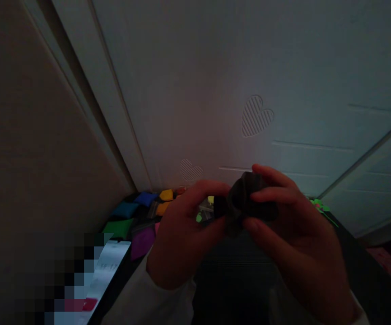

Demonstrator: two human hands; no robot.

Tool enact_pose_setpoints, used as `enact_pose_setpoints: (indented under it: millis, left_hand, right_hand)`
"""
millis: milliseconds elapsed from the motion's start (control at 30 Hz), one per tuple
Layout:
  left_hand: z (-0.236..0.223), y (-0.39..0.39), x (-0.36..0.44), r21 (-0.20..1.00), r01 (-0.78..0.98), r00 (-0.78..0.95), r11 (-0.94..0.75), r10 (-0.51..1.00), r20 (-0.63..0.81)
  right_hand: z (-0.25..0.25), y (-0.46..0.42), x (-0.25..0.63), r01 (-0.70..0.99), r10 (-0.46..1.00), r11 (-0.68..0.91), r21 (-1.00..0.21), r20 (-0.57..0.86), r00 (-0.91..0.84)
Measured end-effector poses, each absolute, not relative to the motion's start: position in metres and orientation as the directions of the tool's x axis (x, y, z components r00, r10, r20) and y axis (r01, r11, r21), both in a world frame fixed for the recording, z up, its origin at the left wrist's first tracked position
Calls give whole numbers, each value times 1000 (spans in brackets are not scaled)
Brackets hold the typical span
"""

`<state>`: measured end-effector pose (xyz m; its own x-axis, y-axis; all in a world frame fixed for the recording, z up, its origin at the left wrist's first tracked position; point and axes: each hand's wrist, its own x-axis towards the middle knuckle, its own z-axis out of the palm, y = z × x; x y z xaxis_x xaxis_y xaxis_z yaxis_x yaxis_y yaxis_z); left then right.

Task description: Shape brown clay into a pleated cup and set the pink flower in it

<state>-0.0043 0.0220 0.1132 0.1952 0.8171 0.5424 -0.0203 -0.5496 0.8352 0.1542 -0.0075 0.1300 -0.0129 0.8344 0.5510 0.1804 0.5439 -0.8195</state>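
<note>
In the middle of the head view, both hands hold up a dark, folded piece [238, 198] with petal-like, curled edges; the dim light hides what it is made of. My left hand [187, 230] pinches its left side between thumb and fingers. On the other side, my right hand [300, 230] grips it with the thumb below and the fingertips above. Small pale yellow [211, 199] and light green pieces [198, 217] lie behind the hands, partly covered by the left one.
Flat coloured packets, among them a blue one [145, 198], a green one [118, 229] and a purple one [143, 241], lie at left on the dark table [232, 271]. A lit phone [109, 266] is nearer. A bright green flower shape [320, 206] sits right, before a white panel [195, 90].
</note>
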Motion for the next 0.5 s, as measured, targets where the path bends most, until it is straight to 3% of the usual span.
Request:
enact_pose_setpoints:
  millis: [300,500]
  left_hand:
    - [118,20,-2,849,40,159,-527,842,515]
    - [115,23,-2,856,41,143,-516,851,506]
  right_hand:
    - [132,-15,158,68,825,547,-834,552,122]
    - [131,-12,158,203,810,546,-813,574,122]
